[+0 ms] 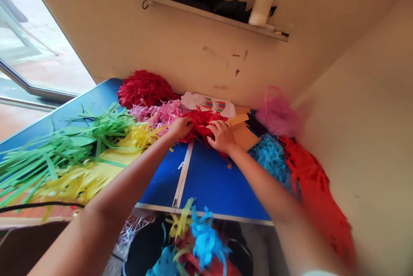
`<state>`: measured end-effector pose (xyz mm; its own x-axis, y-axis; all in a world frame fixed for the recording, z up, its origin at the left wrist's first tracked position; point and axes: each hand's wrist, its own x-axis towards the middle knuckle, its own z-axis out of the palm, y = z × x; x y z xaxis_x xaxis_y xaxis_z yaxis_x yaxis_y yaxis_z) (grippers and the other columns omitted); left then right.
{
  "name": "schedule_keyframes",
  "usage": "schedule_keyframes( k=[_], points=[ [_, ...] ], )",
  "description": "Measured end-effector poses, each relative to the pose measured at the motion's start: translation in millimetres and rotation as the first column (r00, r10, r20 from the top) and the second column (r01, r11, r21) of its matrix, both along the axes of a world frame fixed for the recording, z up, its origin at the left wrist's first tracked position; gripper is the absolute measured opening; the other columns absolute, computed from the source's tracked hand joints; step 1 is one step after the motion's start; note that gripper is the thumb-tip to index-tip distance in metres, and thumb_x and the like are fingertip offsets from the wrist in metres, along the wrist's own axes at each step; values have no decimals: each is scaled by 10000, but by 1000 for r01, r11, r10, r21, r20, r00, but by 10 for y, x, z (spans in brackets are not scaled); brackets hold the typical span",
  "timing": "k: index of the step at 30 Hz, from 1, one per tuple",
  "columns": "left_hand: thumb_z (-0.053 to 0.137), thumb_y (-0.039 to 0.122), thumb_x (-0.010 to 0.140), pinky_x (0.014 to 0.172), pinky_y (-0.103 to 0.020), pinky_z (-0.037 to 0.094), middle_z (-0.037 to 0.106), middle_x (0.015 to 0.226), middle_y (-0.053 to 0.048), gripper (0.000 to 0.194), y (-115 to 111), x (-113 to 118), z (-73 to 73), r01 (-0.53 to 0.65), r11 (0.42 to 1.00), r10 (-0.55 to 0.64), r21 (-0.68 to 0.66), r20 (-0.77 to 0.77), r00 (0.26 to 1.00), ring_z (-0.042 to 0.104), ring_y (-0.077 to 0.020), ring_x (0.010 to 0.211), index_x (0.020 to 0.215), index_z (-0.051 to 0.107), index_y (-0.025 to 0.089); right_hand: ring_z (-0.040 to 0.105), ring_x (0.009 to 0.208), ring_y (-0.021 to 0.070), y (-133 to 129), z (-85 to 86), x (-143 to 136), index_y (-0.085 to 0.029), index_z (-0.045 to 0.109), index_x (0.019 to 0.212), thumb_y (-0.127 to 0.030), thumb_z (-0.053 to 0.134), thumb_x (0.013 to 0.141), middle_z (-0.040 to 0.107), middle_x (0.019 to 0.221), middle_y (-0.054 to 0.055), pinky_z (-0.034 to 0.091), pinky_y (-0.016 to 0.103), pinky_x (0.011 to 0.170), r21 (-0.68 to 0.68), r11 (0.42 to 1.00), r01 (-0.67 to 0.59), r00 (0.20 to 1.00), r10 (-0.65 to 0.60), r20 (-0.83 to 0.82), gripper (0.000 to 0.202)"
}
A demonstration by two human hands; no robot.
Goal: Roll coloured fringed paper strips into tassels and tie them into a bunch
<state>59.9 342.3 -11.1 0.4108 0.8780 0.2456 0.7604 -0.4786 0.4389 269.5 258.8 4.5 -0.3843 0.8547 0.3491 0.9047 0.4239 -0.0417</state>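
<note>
Currently I have both hands at a dark red bundle of thin, crinkled paper strips, lying at the far side of the blue, metal-edged counter; I take the bundle as my landmark. My left hand is at its left edge, fingers curled in and seemingly pinching strips. My right hand lies over its right edge, fingers bent, thumb apart; from here I cannot tell whether they grip anything.

Risks: a sharp tug could tear the strips, thin as they look. The pale pink crinkled strips press against the bundle's left, so a sideways pull might tangle the colours. The yellow fringed paper sheet, left and nearer, could be dragged by my left forearm, which passes low across it. A loose bright blue paper tassel, nearer than the bundle and below the counter's front edge, may slip if the body shifts.

Containers: a white nozzle-topped squeeze bottle stands on the wall shelf, above and right of the bundle; contents not readable. Just right of the bundle, a tan folded paper piece, perhaps an envelope; whether anything is inside, I cannot tell.
</note>
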Motion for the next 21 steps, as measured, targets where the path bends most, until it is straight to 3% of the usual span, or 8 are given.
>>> schedule_keyframes(
  k=[4, 8, 13, 15, 17, 19, 21],
  points=[
    [478, 289, 844, 644, -262, 439, 732, 805, -73, 277, 8, -25, 5, -37, 999, 37, 9, 30, 999, 645, -203, 722, 860, 724, 162, 493, 1125, 266, 54, -8, -122, -166, 692, 1095, -270, 540, 927, 643, 1224, 132, 294, 413, 951, -3, 1000, 14, 999, -14, 39, 249],
    [499, 254, 830, 683, -285, 459, 738, 845, -66, 248, -32, -116, 24, -48, 998, 46, 44, 48, 998, 651, -211, 739, 904, 724, 178, 499, 1101, 260, 109, -1, -81, -178, 741, 986, -235, 482, 967, 669, 1193, 111, 308, 413, 916, -10, 996, 90, 996, -89, 14, 266],
    [557, 170, 762, 982, -420, 403, 681, 1192, -100, 364, -227, -174, 157, -116, 973, 98, 199, 98, 990, 571, -296, 1127, 1101, 685, 199, 538, 1041, 242, 134, 49, 3, -215, 757, 925, -210, 564, 917, 704, 1111, 65, 353, 380, 881, -25, 983, 180, 981, -181, -69, 193],
    [539, 176, 791, 1017, -444, 366, 662, 1225, -97, 337, -336, -99, 232, -120, 940, 76, 318, 148, 986, 542, -291, 1164, 1096, 679, 204, 548, 1030, 240, 150, 61, 12, -217, 753, 877, -201, 584, 892, 703, 1094, 61, 367, 376, 878, -27, 979, 201, 975, -203, -89, 170],
    [523, 235, 849, 984, -425, 375, 706, 1105, -82, 259, -420, 28, 293, 7, 911, -64, 413, 124, 990, 595, -260, 1063, 1047, 687, 208, 557, 1024, 241, 177, 69, 22, -217, 746, 852, -213, 605, 870, 699, 1083, 60, 382, 377, 879, -27, 977, 211, 970, -212, -116, 143],
    [522, 321, 887, 928, -410, 383, 729, 997, -71, 251, -448, 166, 323, 179, 889, -210, 421, 29, 977, 630, -242, 965, 1038, 688, 210, 567, 1017, 241, 205, 84, 42, -219, 744, 851, -244, 623, 860, 703, 1065, 56, 400, 377, 879, -30, 979, 200, 964, -202, -173, 124],
    [530, 368, 894, 889, -420, 372, 733, 964, -74, 264, -415, 277, 321, 243, 888, -241, 389, -56, 969, 637, -251, 941, 1030, 692, 210, 577, 1013, 241, 209, 114, 65, -222, 745, 847, -275, 625, 868, 710, 1044, 53, 416, 378, 877, -25, 984, 175, 956, -176, -236, 132]
  ],
)
